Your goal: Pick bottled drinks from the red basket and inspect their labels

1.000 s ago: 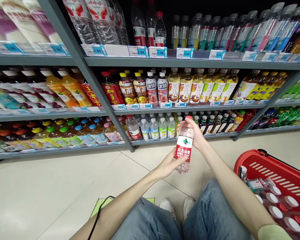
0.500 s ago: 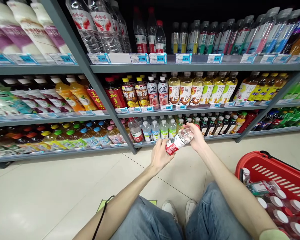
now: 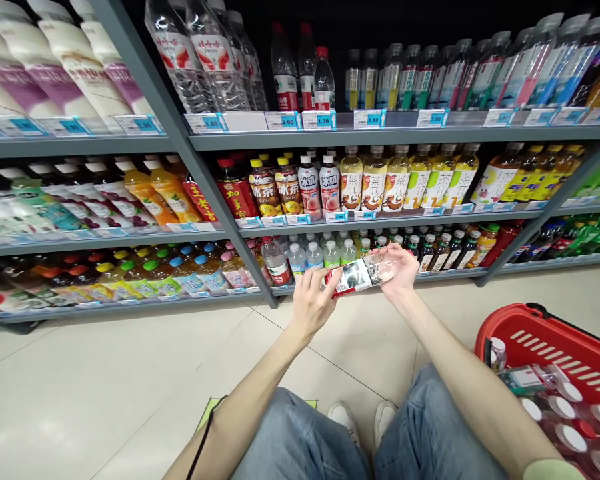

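I see the bottle [image 3: 356, 276] held above the floor [image 3: 130, 363] in front of the bottom shelf [image 3: 445, 276], lying almost level, its red-capped end to the right. The left hand [image 3: 313, 303] is curled around the base end, fingers partly over the label; the right hand [image 3: 401, 272] is wrapped about the neck end. How firmly either one presses, I cannot tell.

My worry is a slip: the plastic looks smooth, and if one hand eased off while the other turned it, the bottle could drop onto the hard tiles. A swing toward the far side might also knock the upright bottles [image 3: 332, 255] on that shelf (how near they are, I can't judge from this angle).

At the near right stands the red basket [image 3: 501, 325], crowded with white-capped bottles [image 3: 571, 439]; one green-labelled bottle [image 3: 527, 379] lies on its side toward the far end. The right edge cuts the basket off, so I can't count its contents.
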The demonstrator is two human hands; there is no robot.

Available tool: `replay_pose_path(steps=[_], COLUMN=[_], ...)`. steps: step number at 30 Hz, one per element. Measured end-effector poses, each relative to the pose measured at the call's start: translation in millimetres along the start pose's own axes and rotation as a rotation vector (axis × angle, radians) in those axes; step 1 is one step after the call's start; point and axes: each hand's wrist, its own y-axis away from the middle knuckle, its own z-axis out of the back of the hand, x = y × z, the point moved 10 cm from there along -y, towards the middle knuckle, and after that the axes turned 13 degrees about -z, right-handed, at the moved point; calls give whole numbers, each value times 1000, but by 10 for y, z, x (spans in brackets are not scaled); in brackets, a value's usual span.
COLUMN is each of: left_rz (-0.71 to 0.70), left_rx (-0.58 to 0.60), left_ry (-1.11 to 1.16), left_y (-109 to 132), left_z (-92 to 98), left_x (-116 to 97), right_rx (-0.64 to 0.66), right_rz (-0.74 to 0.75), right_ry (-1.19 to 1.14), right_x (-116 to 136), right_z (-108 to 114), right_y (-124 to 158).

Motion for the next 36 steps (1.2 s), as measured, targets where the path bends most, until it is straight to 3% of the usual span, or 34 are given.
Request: replay_pose_path(steps=[6,13,16,20,24,29,32,36], left_rz=[-28,-6,59,78,-110,-437,-391,-216], left_rx=[-49,295,350,377,258,-190,-240,-181], left_ry=[164,765,931,963,756,263,235,465], left_y=[2,22,-8,-25,-42,-25,-32,-56], left_z=[50,-274,-258,-236,-138,274,274,121], left_x=[-134,-441,-489,-506,-562,-719,-641,-423], right_rx=[94,256,281,320,304,344,301,218], right_rz=[-38,-137,-144,-139,-140,-181,-186,-175], right_ry=[-3,-10,4,-14,27,29,54,89], right_x=[99,158,179,203,200,162,132,78], right_z=[-32,-97,-131,-187,-168,-186,-143,-64], right_y=[-60,-56,-14,27,13,-19,-66,-135])
